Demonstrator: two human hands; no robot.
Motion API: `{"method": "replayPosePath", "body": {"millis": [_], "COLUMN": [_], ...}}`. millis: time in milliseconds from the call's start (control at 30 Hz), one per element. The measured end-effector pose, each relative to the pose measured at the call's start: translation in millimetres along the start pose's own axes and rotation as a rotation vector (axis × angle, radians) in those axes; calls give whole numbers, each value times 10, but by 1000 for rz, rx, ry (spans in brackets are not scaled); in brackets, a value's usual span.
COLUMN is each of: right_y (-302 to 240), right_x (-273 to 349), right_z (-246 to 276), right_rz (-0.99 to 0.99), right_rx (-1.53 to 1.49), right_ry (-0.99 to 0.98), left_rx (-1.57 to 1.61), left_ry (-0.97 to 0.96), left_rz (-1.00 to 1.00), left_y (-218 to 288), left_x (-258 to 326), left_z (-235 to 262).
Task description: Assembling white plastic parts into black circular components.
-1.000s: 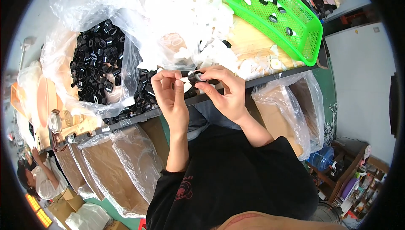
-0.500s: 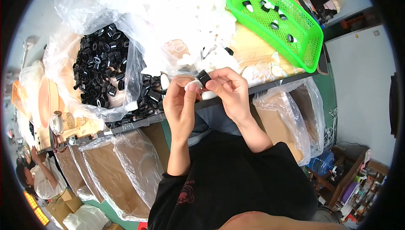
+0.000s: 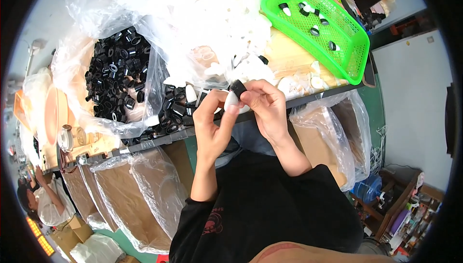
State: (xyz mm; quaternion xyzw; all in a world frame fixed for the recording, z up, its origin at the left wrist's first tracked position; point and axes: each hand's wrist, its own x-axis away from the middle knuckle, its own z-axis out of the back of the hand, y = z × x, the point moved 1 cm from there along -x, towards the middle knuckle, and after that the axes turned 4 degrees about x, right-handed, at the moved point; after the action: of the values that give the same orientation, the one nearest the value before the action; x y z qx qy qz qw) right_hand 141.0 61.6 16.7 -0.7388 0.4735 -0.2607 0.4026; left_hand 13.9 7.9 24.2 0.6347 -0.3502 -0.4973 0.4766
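Note:
Over the table's front edge my two hands meet. Between the thumb and fingers of my left hand is a white, rounded, tapered plastic piece. My right hand pinches a short black ring-shaped cap right against the top of the white piece. How far the two are joined I cannot tell. Just left of my hands, another white tapered piece lies among loose black caps. A heap of white pieces, washed out by glare, lies beyond.
A clear plastic bag full of black caps lies open at the left. At the far right, a green basket holds several black-and-white pieces. Plastic-lined boxes stand below the table edge. Another person is at the far left.
The white piece has turned more upright in my left hand, and the black cap has tilted with it. Both hands have shifted slightly to the right.

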Motion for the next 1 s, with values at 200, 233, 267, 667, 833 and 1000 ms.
{"method": "replayPosePath", "body": {"millis": [200,233,267,667,833,1000], "right_y": [3,1,5,-297,-334,-308], "right_x": [13,9,8,-14,16,18], "right_z": [57,39,23,-79,-119,-101], "right_rz": [-30,-34,-34,683,772,716], "right_rx": [14,3,1,932,1027,1002], "right_ry": [-36,-53,-54,-204,-167,-184], "left_rx": [237,283,329,134,168,189], "left_ry": [55,54,52,17,7,4], "left_rz": [96,78,60,-43,-64,-58], "left_y": [46,39,26,-146,-155,-190], "left_x": [31,49,61,57,45,55], "left_z": [-30,-11,6,131,116,139]}}
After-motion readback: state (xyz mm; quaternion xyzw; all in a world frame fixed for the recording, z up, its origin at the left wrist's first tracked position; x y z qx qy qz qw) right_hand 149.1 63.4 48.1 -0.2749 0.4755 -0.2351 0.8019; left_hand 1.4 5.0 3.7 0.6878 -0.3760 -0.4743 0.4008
